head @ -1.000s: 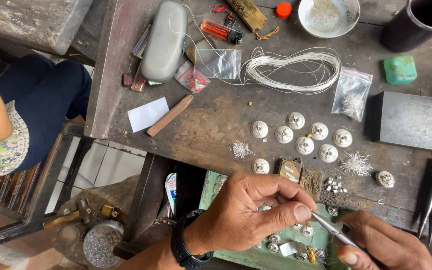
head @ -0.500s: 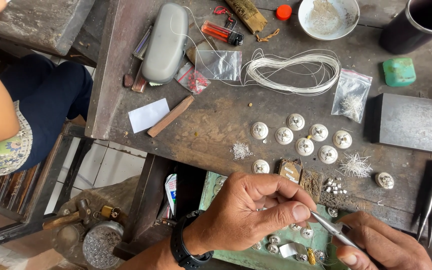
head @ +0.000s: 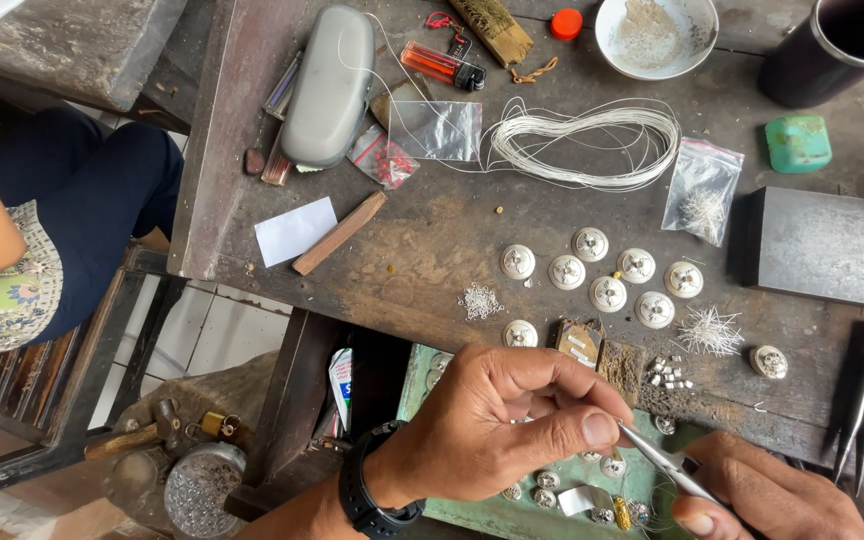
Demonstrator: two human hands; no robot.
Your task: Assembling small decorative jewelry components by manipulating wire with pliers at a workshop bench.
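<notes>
My left hand (head: 497,425), a black watch on its wrist, is pinched shut over the open green drawer (head: 472,510) under the bench edge. Thumb and forefinger meet at the thin end of metal tweezers (head: 657,462). Whatever small piece sits in the pinch is hidden by the fingers. My right hand (head: 767,495) at the bottom right grips the wider end of the tweezers. Several round silver domed pieces (head: 607,293) lie on the wooden bench (head: 432,250) just beyond my hands, and more lie in the drawer (head: 547,480).
On the bench lie a coil of white wire (head: 592,140), a grey case (head: 330,85), plastic bags (head: 702,188), a white bowl (head: 655,35), a dark cup (head: 832,45), a steel block (head: 832,245) and spare tweezers (head: 862,400). A seated person's arm and lap (head: 42,230) are at left.
My hands have barely moved. The seated person's arm at the left has shifted.
</notes>
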